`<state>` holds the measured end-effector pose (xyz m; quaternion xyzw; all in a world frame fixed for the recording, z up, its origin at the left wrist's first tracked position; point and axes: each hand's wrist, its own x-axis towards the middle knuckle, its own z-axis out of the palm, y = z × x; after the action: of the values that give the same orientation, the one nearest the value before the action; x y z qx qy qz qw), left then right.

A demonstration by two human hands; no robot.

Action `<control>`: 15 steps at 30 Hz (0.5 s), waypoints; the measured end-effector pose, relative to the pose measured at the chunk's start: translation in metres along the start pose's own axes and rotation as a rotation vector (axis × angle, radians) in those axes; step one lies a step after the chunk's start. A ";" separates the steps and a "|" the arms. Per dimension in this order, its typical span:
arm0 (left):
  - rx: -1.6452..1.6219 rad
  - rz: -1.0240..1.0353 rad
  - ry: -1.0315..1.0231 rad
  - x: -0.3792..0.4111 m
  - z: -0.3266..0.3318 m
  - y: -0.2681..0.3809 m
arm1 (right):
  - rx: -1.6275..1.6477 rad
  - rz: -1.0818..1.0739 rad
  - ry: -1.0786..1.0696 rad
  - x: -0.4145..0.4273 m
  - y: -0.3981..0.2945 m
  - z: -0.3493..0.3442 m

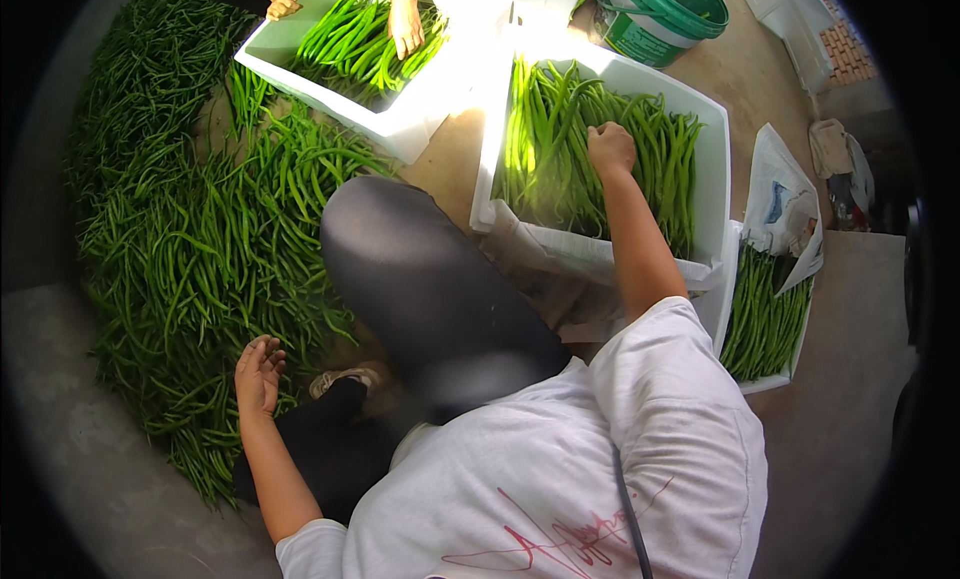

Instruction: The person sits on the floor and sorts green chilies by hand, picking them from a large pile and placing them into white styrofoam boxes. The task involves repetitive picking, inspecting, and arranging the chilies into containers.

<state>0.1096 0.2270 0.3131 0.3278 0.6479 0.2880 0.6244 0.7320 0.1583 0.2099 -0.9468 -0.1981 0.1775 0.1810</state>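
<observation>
Long green chili peppers lie lengthwise, side by side, in a white foam box (716,166) at the upper right. Over these peppers (667,143) is my right hand (612,148), its fingers curled down onto them; whether it grips one is not plain. My left hand (260,372) is at the lower left, palm turned up and fingers loosely bent, with nothing in it. Beneath and beyond it spreads a large heap of loose green peppers (217,264) on the floor. Paper or plastic sheeting (570,241) hangs over the box's near edge.
A co-worker's hands (406,31) are at another foam box (322,98) of peppers at the top. A green and white bucket (645,31) stands at the upper right. Farther right, a third box holds thin green peppers (765,316) under a printed sheet (784,204). My knee (375,226) juts between heap and box.
</observation>
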 end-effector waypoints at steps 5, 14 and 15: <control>0.014 -0.020 -0.048 0.012 0.008 0.000 | -0.360 -0.020 0.250 0.024 0.074 0.011; 0.011 -0.006 -0.061 0.013 0.000 -0.003 | -0.334 -0.117 -0.048 0.015 0.069 -0.017; 0.012 -0.006 -0.070 0.012 0.001 -0.002 | -0.266 -0.110 0.004 0.014 0.069 -0.016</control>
<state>0.1106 0.2348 0.3036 0.3392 0.6283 0.2706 0.6457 0.7725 0.1008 0.1916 -0.9504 -0.2714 0.1378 0.0638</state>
